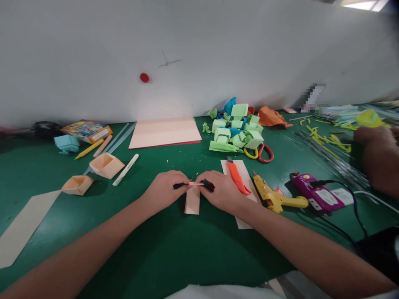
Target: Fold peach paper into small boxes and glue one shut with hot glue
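Note:
My left hand (165, 189) and my right hand (220, 191) meet at the middle of the green table (174, 249). Both pinch the top edge of a small pink paper strip (192, 201), which is folded there and lies flat below my fingers. Each hand has its fingers closed on that fold. Right of my right hand lie an orange utility knife (237, 177) on a pale paper strip (241, 174) and a yellow glue gun (274, 196).
Two folded peach paper boxes (107, 165) (77, 184) sit at the left beside a pencil and sticks. A pink paper stack (165, 131) and a green folded-paper pile (238, 128) with scissors (260, 153) lie behind. Another person's hand (378, 155) is at the right, near a purple tool (316, 197).

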The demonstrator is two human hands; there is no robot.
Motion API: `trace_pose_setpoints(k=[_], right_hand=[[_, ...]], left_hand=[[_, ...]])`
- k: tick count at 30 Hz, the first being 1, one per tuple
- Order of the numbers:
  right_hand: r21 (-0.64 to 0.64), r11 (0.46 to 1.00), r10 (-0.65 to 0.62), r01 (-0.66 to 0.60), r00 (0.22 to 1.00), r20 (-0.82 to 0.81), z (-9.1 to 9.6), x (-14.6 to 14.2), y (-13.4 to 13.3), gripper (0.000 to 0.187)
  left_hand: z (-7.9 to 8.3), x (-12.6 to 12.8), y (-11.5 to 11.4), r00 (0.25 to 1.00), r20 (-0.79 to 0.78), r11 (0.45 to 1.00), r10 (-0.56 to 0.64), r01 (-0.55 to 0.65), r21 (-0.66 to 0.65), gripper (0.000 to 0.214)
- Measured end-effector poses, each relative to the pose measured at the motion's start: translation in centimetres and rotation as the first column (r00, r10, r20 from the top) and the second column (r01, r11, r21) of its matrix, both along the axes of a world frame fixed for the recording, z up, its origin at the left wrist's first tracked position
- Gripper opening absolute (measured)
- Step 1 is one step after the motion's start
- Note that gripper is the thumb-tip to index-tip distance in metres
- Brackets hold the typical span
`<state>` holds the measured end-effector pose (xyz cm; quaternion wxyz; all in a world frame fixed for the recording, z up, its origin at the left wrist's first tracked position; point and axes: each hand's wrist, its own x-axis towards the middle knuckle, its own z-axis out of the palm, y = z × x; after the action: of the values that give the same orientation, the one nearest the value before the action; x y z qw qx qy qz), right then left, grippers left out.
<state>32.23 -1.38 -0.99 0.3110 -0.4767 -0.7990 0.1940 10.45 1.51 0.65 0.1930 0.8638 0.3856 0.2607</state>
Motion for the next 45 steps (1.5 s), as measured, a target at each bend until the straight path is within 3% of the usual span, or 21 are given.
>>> trace_pose_setpoints(k=[7, 13, 15, 18, 23, 28, 32, 37, 45], right_hand=[[0.129, 0.992, -0.001, -0.014, 0.994, 0.110, 0.2, 0.0, -0.1, 0.016], [0.162, 0.987, -0.051, 0.026, 0.986, 0.156, 0.0, -0.1, 0.1, 0.016], [0.203, 0.979, -0.041, 0.002, 0.981, 0.189, -0.3, 0.0, 0.1, 0.016], [0.249, 0.967, -0.015, -0.052, 0.966, 0.259, -0.6, 0.0, 0.2, 0.015], [0.295, 0.949, -0.003, -0.110, 0.934, 0.358, -0.8, 0.1, 0.3, 0.021], [0.270, 0.951, 0.017, -0.154, 0.893, 0.449, 0.1, -0.1, -0.2, 0.020], [0.240, 0.957, 0.022, -0.162, 0.867, 0.497, 0.9, -0.3, -1.1, 0.019], [0.177, 0.972, 0.041, -0.154, 0.854, 0.518, 1.4, -0.3, -1.5, 0.021], [0.143, 0.971, 0.095, -0.193, 0.853, 0.513, 1.8, 0.3, -1.4, 0.022]], left_hand=[[-0.6, 0.0, 0.0, 0.989, -0.146, 0.987, 0.019, 0.005, 0.160, 0.020], [-0.8, 0.0, 0.0, 0.990, -0.137, 0.992, 0.043, -0.026, 0.124, 0.021], [-1.0, 0.0, 0.0, 0.988, -0.147, 0.986, 0.044, -0.019, 0.166, 0.021], [-1.4, 0.0, 0.1, 0.978, -0.210, 0.957, -0.008, 0.068, 0.283, 0.021], [-1.7, -0.4, 0.1, 0.952, -0.296, 0.921, -0.083, 0.186, 0.342, 0.022], [-1.5, -0.7, -0.2, 0.927, -0.356, 0.838, -0.117, 0.285, 0.465, 0.023], [-0.9, -0.6, -0.5, 0.901, -0.413, 0.802, -0.134, 0.343, 0.488, 0.024], [-0.6, -0.5, -0.6, 0.895, -0.420, 0.789, -0.150, 0.364, 0.495, 0.030], [-0.6, -0.5, -0.8, 0.880, -0.441, 0.810, -0.178, 0.385, 0.441, 0.026]])
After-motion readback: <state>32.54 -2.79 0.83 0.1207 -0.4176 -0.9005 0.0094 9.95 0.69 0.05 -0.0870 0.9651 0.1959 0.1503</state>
